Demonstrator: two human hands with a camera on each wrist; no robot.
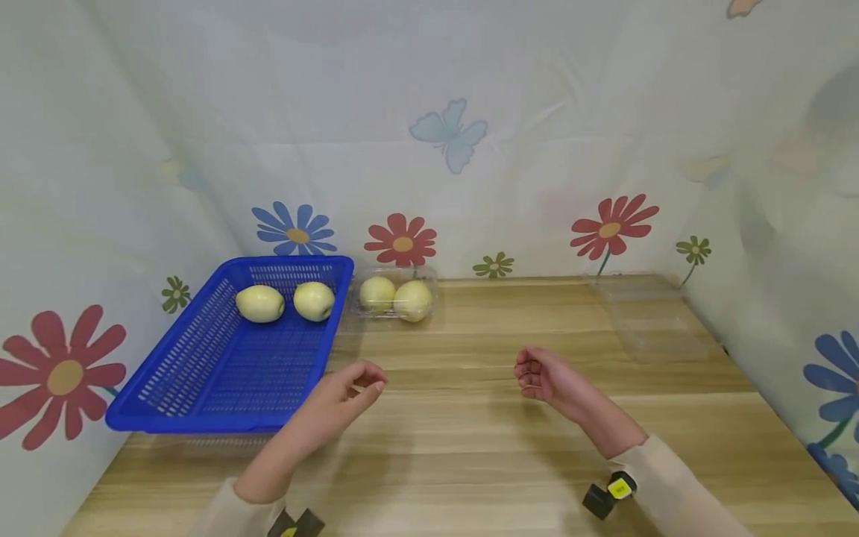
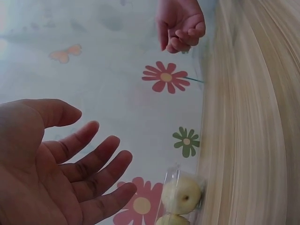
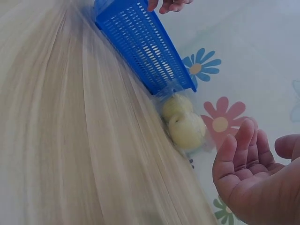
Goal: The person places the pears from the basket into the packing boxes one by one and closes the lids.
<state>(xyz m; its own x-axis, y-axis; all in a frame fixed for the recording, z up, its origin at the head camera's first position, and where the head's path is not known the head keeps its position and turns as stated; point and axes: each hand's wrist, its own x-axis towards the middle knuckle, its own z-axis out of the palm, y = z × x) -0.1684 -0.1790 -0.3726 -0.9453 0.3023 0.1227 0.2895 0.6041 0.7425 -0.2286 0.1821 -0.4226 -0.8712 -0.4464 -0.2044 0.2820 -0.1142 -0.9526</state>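
My left hand point(image 1: 338, 399) hovers beside the right edge of a blue plastic basket point(image 1: 231, 384), its fingers loosely bent around nothing. In the left wrist view its fingers point(image 2: 93, 164) spread apart. Over the right half of the table my right hand point(image 1: 553, 380) is raised with loosely curled fingers, holding nothing. Two pale yellow-green fruits, a left one point(image 1: 260, 303) and a right one point(image 1: 314, 301), lie at the basket's far end. A clear plastic box point(image 1: 429, 277) against the back wall contains two similar round fruits point(image 1: 412, 300).
Another clear plastic piece point(image 1: 658, 317), perhaps a box or lid, lies at the table's back right. The wood-grain table point(image 1: 470, 462) meets a flower-printed cloth point(image 1: 523, 186) at the back and sides.
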